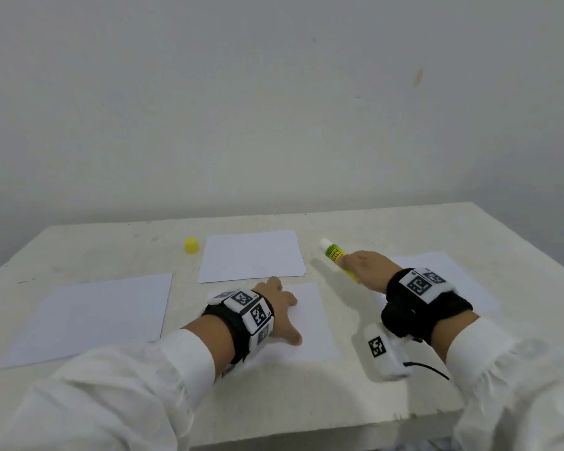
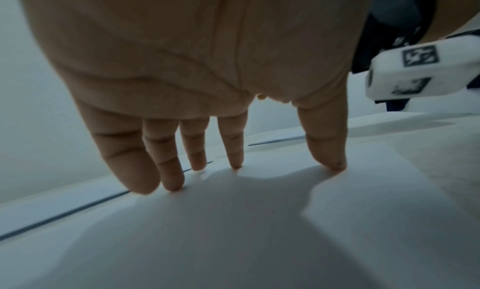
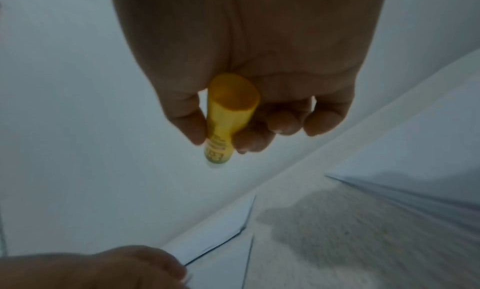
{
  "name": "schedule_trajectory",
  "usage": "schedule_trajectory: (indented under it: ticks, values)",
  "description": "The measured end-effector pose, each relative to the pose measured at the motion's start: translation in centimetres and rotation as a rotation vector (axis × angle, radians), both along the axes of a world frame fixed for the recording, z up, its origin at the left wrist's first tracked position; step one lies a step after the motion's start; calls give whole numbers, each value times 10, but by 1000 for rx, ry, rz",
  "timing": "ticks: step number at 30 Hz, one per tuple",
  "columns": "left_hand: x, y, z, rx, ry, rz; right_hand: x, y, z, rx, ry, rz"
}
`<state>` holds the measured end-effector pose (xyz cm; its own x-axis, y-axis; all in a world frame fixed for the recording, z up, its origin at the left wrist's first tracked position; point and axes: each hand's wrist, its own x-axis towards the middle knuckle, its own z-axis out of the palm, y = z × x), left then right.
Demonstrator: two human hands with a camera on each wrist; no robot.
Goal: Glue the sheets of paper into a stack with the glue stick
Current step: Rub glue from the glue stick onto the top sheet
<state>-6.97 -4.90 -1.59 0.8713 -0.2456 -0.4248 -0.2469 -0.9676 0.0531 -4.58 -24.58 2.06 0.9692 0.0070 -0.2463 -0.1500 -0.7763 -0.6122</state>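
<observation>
My left hand [image 1: 282, 309] lies spread on a white sheet [image 1: 310, 323] at the table's middle, its straight fingertips [image 2: 235, 164] pressing the paper [image 2: 259, 232] down. My right hand [image 1: 367, 268] hovers above the table to the right and grips a yellow glue stick [image 1: 336, 255] with its white glue tip uncovered and pointing away to the left. In the right wrist view the stick [image 3: 228, 117] is pinched between thumb and fingers. Another sheet [image 1: 251, 257] lies behind, a larger one [image 1: 88, 317] at the left, and one [image 1: 443, 265] under my right wrist.
The yellow cap [image 1: 191, 245] stands upright on the pale table [image 1: 404, 229], left of the far sheet. A plain wall rises behind the table. The table's front edge runs just under my forearms.
</observation>
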Motion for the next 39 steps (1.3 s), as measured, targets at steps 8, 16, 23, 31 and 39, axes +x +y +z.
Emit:
schedule_trajectory:
  ticks: [8,16,23,31,39]
  values:
    - [-3,0,2,47,-52,1,27,11,-13,-31,-11,-105]
    - [-6,9,6,-28,-96,0,23,14,-15,-137,100,-179]
    - [-9,79,31,-98,-258,112,16,16,-3,-309,208,-86]
    - [-19,144,18,-83,-199,356,33,29,-21,-165,64,-202]
    - [-21,160,12,-194,-113,470,43,27,-33,-165,118,-264]
